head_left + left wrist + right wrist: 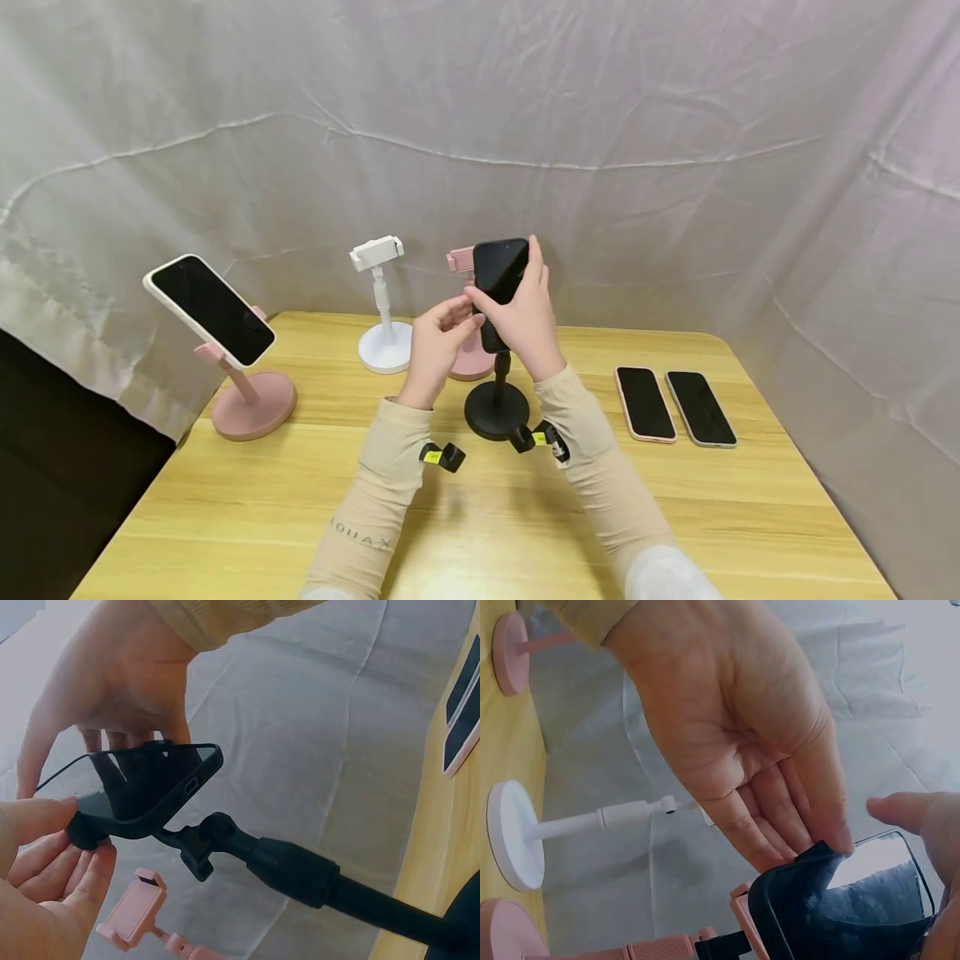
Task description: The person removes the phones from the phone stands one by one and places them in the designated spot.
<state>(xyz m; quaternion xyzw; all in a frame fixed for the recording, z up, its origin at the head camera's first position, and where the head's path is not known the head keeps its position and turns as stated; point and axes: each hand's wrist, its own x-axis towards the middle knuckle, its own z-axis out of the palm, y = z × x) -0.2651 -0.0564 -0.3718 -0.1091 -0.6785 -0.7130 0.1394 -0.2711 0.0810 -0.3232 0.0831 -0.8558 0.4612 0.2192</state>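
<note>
A black-cased smartphone sits at the holder of a black phone stand, screen toward me and tilted. My right hand grips it across the screen, thumb toward the left edge and fingers along the right edge. On the left side, my left hand pinches the stand's black clamp end between thumb and fingers. The left wrist view shows the stand's joint and pole below the phone. Part of the clamp behind the phone is hidden.
Behind stand a white phone stand and a partly hidden pink stand. At left, another pink stand holds a white-cased phone. Two phones, one pink-edged and one pale-edged, lie right on the wooden table.
</note>
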